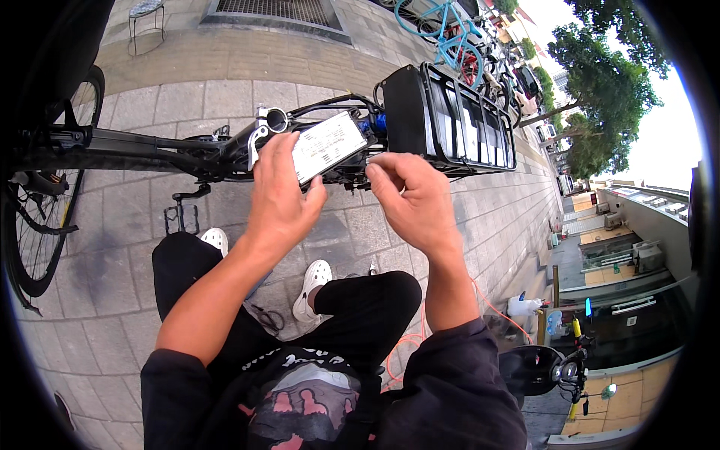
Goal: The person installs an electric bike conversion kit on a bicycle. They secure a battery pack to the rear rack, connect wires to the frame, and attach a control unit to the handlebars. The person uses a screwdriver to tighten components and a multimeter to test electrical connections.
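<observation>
My left hand [281,184] grips a flat silver metal box [328,148] with a printed label, fingers over its left end and thumb along its near edge. The box lies tilted over the frame of a black electric bicycle [150,150], beside the open clamp of the seat tube [275,118]. Close to the right end of the box is my right hand [412,191], its fingers curled and thumb drawn toward the forefinger; whatever is pinched there is too small to name. Blue connectors [380,121] and dark wires show just beyond that end.
A black rear box and rack [457,124] stand right of the wires. The crank pedal [181,217] juts out near my knee. An orange hose [405,352] runs over the paving at the right. Parked bicycles [454,41] line the far side; a scooter [547,371] stands at the lower right.
</observation>
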A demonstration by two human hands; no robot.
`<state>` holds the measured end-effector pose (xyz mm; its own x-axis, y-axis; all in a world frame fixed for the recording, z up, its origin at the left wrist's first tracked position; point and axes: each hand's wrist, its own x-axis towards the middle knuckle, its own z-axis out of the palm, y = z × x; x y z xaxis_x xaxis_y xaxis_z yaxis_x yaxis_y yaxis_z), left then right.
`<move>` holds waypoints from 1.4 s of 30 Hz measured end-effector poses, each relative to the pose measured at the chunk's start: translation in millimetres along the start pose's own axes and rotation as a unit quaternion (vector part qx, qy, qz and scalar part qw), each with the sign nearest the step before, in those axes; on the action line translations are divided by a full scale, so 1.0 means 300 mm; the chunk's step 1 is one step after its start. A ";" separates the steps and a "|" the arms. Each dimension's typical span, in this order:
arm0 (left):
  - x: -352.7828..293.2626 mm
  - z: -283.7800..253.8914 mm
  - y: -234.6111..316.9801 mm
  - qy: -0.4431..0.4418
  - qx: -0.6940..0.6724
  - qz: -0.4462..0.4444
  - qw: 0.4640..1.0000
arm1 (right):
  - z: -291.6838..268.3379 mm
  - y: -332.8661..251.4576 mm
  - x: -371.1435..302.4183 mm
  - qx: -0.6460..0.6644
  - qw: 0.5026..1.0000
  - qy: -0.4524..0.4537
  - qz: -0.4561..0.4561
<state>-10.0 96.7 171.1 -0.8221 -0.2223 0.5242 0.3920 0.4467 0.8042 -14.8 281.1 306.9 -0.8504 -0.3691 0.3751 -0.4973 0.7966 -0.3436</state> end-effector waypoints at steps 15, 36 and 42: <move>-0.034 0.015 0.021 -0.008 0.028 0.017 0.999 | 0.095 0.091 0.672 -0.479 0.776 -0.400 -0.088; -0.020 0.034 -0.007 -0.012 0.036 -0.017 0.999 | 0.069 0.048 0.692 -0.342 0.805 -0.485 -0.016; -0.022 0.030 0.001 -0.018 0.045 -0.022 0.999 | 0.107 0.045 0.707 -0.333 0.807 -0.483 0.061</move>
<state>-8.2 106.1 165.6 -0.8529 -0.2124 0.4769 0.3176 0.5140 0.7968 -207.2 198.1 354.1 -0.7838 -0.2126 -0.5835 -0.4700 0.8171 0.3337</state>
